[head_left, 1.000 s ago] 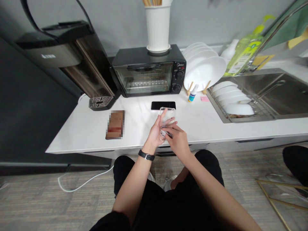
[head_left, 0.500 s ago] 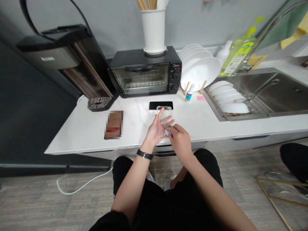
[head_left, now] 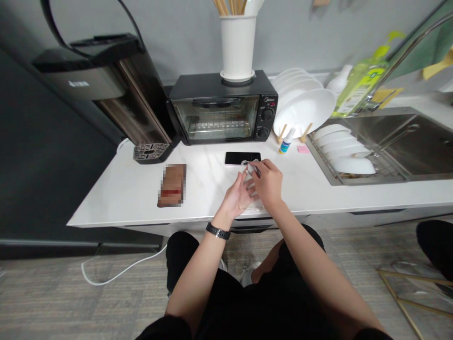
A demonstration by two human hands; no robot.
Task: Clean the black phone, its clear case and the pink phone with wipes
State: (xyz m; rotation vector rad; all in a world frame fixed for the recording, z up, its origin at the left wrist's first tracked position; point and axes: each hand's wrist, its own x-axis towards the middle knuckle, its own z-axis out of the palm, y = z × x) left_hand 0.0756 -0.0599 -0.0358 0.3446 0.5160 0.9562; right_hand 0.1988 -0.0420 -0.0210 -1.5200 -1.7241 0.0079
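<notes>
The right hand (head_left: 269, 183) has been shifted to the far end of the clear case (head_left: 255, 203), held near the phone (head_left: 239, 158) by the left hand (head_left: 237, 194), fingers spread behind it. A pale wipe (head_left: 252, 169) is pinched, probably for cleaning there.

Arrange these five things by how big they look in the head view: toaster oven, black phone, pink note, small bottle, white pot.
From largest to smallest:
1. toaster oven
2. white pot
3. black phone
4. small bottle
5. pink note
</notes>
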